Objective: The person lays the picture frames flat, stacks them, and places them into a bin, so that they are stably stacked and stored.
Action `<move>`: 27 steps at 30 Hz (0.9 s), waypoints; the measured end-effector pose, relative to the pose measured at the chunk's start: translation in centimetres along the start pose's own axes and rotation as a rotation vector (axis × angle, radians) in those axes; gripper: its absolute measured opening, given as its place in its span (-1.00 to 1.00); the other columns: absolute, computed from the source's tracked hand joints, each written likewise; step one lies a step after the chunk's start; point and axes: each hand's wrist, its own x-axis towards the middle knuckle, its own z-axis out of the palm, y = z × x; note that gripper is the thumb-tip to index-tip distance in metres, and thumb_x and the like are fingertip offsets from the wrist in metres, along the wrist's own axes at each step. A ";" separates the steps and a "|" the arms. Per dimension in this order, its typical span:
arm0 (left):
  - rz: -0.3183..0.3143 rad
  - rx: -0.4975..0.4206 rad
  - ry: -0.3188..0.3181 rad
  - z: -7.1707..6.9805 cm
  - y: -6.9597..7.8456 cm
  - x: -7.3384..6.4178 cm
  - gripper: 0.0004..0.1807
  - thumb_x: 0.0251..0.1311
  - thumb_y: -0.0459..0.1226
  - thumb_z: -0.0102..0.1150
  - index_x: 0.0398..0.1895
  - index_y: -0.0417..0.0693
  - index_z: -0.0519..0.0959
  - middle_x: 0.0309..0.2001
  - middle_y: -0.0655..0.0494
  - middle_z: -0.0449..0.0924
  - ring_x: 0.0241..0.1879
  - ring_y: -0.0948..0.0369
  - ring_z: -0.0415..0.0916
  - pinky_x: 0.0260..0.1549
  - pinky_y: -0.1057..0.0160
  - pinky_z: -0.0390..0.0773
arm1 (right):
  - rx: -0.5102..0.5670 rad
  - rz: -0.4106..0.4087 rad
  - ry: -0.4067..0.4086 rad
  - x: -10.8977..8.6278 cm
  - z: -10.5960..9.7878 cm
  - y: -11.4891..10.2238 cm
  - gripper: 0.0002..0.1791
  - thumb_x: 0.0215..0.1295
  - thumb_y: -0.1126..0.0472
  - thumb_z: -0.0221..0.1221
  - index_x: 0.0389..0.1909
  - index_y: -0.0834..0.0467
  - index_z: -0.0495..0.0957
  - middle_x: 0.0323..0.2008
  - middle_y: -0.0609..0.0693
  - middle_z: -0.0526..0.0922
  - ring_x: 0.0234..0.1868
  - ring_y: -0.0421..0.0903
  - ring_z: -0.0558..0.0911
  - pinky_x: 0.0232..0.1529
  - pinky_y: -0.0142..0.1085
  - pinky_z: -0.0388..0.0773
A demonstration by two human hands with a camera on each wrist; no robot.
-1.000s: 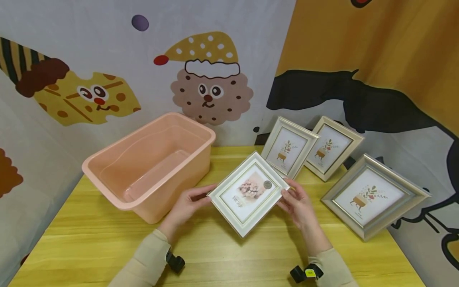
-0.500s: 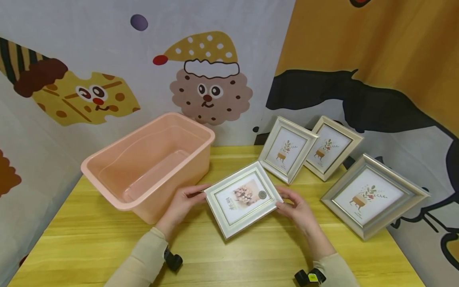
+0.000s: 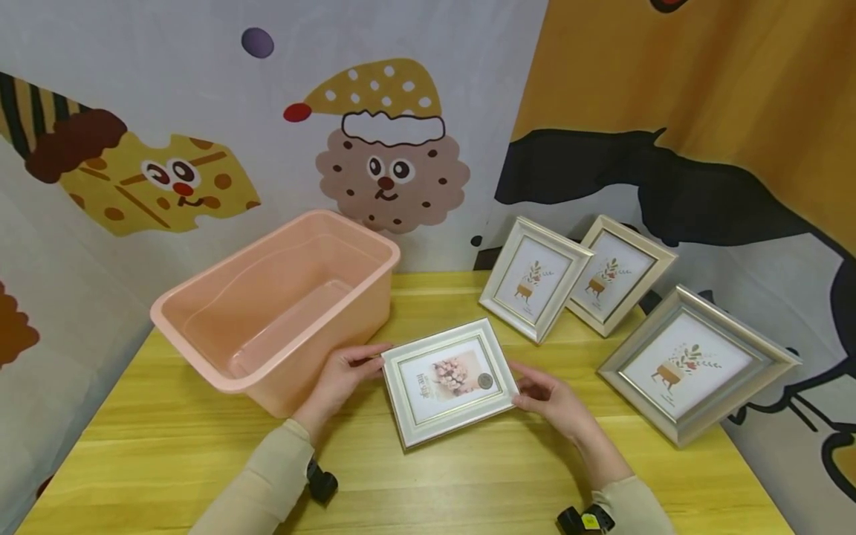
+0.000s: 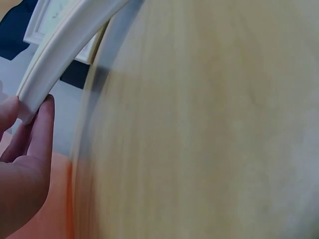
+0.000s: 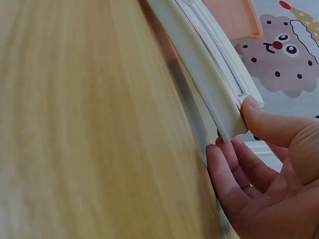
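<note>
Between both hands, a white picture frame with a flower print is held face up above the table, its long sides running sideways. My left hand pinches its left edge near the upper corner; the left wrist view shows thumb on top and fingers below. On the opposite side my right hand pinches the right edge near the lower corner, with the thumb on the face and fingers underneath. A pink plastic bin stands just left of the left hand, its inside bare.
Three more picture frames stand tilted back on the right: a white one, a cream one behind it, and a larger silver one nearer the right edge. Yellow wooden table lies beneath everything; a cartoon-printed curtain hangs behind.
The held picture frame has turned clockwise to lie more sideways and has come lower, nearer the person. The right hand has moved down with it; the left hand has hardly moved.
</note>
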 end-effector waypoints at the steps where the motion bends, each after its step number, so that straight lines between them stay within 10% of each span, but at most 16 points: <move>1: -0.004 0.017 0.006 0.0 0.0 0.0 -0.62 0.23 -0.59 0.16 0.12 -0.57 0.48 0.11 -0.38 0.53 -0.14 0.24 0.65 -0.14 0.21 0.67 | -0.004 0.003 -0.005 0.0 0.0 0.0 -0.34 0.26 0.37 0.30 0.37 0.33 0.34 -0.11 0.23 0.64 -0.20 -0.09 0.57 -0.21 -0.38 0.59; 10: -0.020 0.258 -0.021 0.3 0.0 0.2 -0.51 0.10 -0.52 0.37 0.15 -0.33 0.58 0.14 -0.21 0.58 -0.02 0.01 0.59 -0.12 0.37 0.60 | -0.043 -0.009 -0.040 0.0 -0.4 0.7 -0.33 0.26 0.35 0.30 0.38 0.32 0.33 -0.11 0.26 0.64 -0.23 -0.08 0.56 -0.26 -0.37 0.57; 27: 0.002 0.323 -0.105 0.0 -0.6 0.7 -0.46 0.13 -0.49 0.36 0.22 -0.36 0.51 0.20 -0.28 0.51 0.01 -0.10 0.57 -0.11 0.37 0.59 | -0.097 0.019 -0.067 0.0 -0.6 0.6 -0.31 0.25 0.29 0.33 0.39 0.27 0.34 -0.08 0.23 0.63 -0.20 -0.04 0.54 -0.25 -0.37 0.57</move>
